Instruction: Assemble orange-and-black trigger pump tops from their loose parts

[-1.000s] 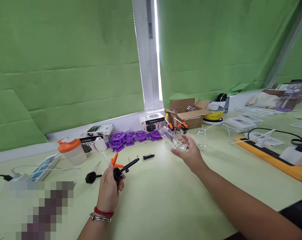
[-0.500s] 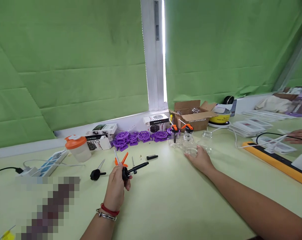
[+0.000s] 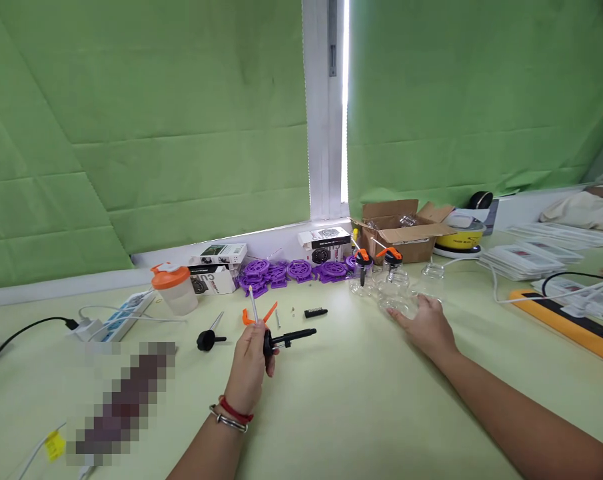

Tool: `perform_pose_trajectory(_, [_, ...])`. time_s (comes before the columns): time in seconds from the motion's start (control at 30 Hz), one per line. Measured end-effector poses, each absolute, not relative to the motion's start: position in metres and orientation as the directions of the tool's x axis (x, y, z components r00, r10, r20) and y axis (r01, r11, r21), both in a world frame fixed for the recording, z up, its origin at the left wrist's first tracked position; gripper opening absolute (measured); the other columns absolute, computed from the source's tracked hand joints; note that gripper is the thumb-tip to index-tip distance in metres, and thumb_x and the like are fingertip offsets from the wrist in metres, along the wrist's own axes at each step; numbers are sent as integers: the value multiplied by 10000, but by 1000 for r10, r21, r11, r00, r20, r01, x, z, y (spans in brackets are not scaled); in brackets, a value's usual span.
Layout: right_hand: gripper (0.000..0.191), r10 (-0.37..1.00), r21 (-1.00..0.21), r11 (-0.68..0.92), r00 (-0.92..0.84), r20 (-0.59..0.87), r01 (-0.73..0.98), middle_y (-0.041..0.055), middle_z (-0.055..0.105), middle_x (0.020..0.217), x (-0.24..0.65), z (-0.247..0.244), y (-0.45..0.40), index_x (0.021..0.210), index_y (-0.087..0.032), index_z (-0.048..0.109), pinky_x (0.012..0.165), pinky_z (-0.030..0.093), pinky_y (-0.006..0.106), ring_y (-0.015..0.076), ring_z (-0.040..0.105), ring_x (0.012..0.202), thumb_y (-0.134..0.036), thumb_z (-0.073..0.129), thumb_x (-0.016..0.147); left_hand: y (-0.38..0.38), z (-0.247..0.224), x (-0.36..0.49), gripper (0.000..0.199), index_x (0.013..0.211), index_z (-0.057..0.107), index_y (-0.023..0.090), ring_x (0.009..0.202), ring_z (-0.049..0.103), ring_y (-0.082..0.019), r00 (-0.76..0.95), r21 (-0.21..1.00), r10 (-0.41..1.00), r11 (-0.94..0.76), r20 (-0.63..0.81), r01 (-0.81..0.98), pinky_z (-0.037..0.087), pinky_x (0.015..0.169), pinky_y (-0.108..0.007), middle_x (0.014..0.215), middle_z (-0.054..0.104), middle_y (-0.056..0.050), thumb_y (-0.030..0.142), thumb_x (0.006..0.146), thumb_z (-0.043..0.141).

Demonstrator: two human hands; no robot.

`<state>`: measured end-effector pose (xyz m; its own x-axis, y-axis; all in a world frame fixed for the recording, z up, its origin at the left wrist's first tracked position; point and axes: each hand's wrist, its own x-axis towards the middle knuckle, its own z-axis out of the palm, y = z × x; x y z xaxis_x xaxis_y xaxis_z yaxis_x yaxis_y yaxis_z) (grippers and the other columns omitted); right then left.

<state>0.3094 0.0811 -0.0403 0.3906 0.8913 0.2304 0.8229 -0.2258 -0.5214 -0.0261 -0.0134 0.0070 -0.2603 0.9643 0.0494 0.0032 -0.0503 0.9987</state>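
My left hand (image 3: 251, 357) grips a black pump part (image 3: 288, 339) with a long black tube pointing right and a clear straw rising from it. My right hand (image 3: 428, 327) has its fingers around the base of a clear glass jar (image 3: 396, 293). Behind it stand two jars topped with black and orange lids (image 3: 392, 255). An orange handle piece (image 3: 270, 312) lies just beyond my left hand, with a small black brush-like part (image 3: 316, 313) to its right. Left of my hand rests another black lid part (image 3: 206, 341).
Purple discs (image 3: 300, 270) and printed boxes (image 3: 216, 281) line the wall. An open cardboard box (image 3: 416, 240) stands behind the jars. A shaker cup (image 3: 176, 293) and power strip (image 3: 126, 317) are left; a yellow-orange bar (image 3: 566, 327) lies right.
The view has turned slightly, shifting things rightward at left. The clear jar at my right hand stands more upright now. My left hand keeps its grip on the black pump part.
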Motion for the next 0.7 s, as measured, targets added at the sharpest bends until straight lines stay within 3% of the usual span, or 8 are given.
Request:
perform_pose_trajectory(0.07, [820,842,-581,-133,401,360,803,196,404,1309,300,-26,65,1329,-109,362,775,439,393,333,472,1112,-637,474,711,-17,15,-26,406,792,482,180,317,371,-55,-227,999,973,-21,28,33,254,333,-175,508,516,42,571,825,379])
perform_pose_trajectory(0.13, [714,806,-643,79,331,490,762,151,494,1204,282,-7,45,1313,-152,376,753,433,367,289,516,1015,-590,465,756,-21,24,-27,392,735,472,187,310,330,-51,-89,997,996,34,-27,76,200,320,-169,479,472,54,556,826,380])
perform_pose_trajectory(0.2, [492,879,-731,288,132,458,618,97,586,1027,255,10,27,1125,-189,537,721,426,328,222,546,844,-553,421,815,-27,32,-28,372,674,466,185,322,333,-51,140,983,985,81,-104,163,183,324,-169,470,445,54,520,822,404])
perform_pose_trajectory(0.23, [438,933,-800,326,-33,359,504,77,613,926,240,16,20,995,-191,594,688,421,308,194,543,767,-551,408,829,-30,36,-28,363,654,467,183,329,341,-53,244,971,959,90,-144,221,188,327,-171,465,435,54,504,818,421])
perform_pose_trajectory(0.33, [468,934,-959,64,-356,-41,277,24,566,597,196,21,11,745,-175,589,520,352,258,122,432,518,-598,402,822,-35,39,-27,354,612,461,182,343,356,-60,413,926,878,83,-243,367,218,332,-181,458,410,60,479,805,456])
perform_pose_trajectory(0.43, [471,905,-971,-123,-379,-193,203,-33,431,446,170,13,18,598,-172,493,463,261,231,75,323,428,-603,471,787,-35,37,-27,366,600,447,187,341,362,-67,427,892,858,76,-286,445,232,333,-191,457,405,63,492,803,450])
perform_pose_trajectory(0.57, [421,886,-969,-207,-395,-243,133,-58,394,425,160,1,33,570,-179,433,439,183,227,53,256,399,-538,561,751,-31,34,-32,373,602,436,190,346,381,-73,405,881,866,80,-293,466,238,339,-192,454,400,65,505,801,443])
perform_pose_trajectory(0.7, [304,888,-996,-88,-454,-78,-2,-40,473,502,160,-2,37,645,-165,520,489,263,229,68,346,471,-440,612,735,-28,34,-38,373,611,443,197,322,369,-82,413,889,845,143,-339,436,197,306,-192,421,390,63,515,804,415])
